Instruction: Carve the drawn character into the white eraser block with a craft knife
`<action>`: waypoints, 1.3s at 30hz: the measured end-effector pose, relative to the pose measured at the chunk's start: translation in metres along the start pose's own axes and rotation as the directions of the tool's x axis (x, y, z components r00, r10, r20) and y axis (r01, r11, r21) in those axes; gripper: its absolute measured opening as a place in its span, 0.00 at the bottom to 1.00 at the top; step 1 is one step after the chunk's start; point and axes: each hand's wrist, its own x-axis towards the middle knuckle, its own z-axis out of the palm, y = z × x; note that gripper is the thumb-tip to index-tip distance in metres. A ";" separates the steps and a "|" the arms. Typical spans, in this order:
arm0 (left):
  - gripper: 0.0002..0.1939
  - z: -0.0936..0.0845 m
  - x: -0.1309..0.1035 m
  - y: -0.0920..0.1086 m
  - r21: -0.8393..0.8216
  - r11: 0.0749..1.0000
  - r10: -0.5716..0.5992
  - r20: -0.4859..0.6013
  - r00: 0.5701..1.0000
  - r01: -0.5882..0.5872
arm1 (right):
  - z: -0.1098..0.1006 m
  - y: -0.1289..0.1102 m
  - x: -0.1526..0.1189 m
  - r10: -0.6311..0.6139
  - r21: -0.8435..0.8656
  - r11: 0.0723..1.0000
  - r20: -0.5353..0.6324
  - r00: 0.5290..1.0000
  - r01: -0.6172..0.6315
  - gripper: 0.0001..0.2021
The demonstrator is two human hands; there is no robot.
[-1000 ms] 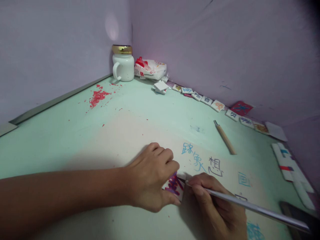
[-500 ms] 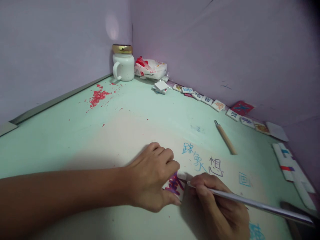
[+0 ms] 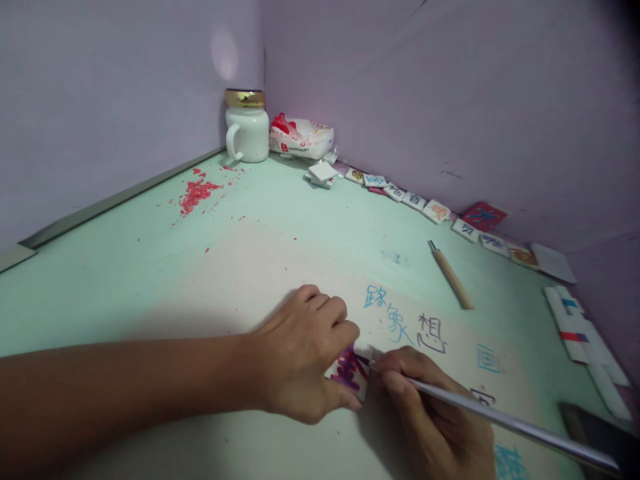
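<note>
A small white tile [image 3: 349, 371] with purple and red marks lies on the table, pinned between the thumb and curled fingers of my left hand [image 3: 305, 360]. My right hand [image 3: 430, 407] pinches a slim metallic carving tool [image 3: 510, 421] like a pen, its shaft slanting down to the right. The tool's tip is at the tile's right edge, close to my left fingers. Beyond the hands, blue and purple characters are written on the pale tabletop [image 3: 250, 267].
A wooden-handled cutter [image 3: 451, 275] lies at the right. Along the back wall stand a white mug [image 3: 248, 135], a tissue pack [image 3: 303, 138] and several lettered tiles [image 3: 437, 211]. Red shavings [image 3: 197, 195] are at the left, white marker pens [image 3: 575, 337] and a dark object [image 3: 600, 427] at the right.
My right hand has shifted slightly left and down with the tool, whose far end has dropped, uncovering another purple character. My left hand and the tile have stayed in place.
</note>
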 end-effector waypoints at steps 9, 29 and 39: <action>0.23 0.002 -0.001 -0.001 0.001 1.000 -0.002 -0.009 1.000 0.002 | 0.003 -0.002 -0.001 0.137 0.056 0.990 -0.078 0.987 -0.133 0.09; 0.26 -0.004 -0.001 0.001 -0.066 0.998 -0.023 -0.032 0.999 0.021 | -0.010 0.020 0.001 0.455 0.367 0.840 -0.076 0.887 -0.399 0.14; 0.16 -0.002 -0.002 0.000 -0.080 0.995 0.054 -0.056 0.997 -0.058 | -0.015 0.019 -0.001 0.270 0.091 0.960 -0.058 0.961 -0.264 0.15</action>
